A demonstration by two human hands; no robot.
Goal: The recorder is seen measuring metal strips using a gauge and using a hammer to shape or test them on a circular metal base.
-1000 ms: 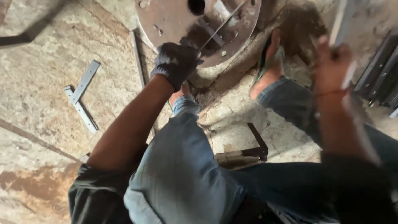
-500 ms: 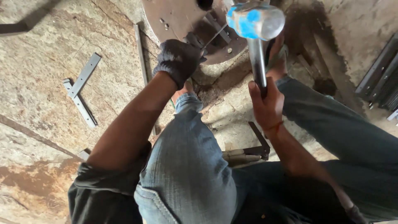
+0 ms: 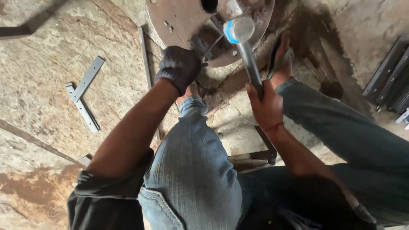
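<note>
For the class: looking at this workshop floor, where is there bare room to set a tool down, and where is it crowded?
Bare stone floor lies left of the crossed flat bars. Crowded: around the round plate, where the gloved left hand and the right hand with the hammer work.

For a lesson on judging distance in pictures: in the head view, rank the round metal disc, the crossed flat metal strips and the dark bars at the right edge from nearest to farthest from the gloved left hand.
1. Round metal disc: just above the left hand, which touches its edge.
2. Crossed flat metal strips: on the floor, left.
3. Dark bars: far right edge.
</note>
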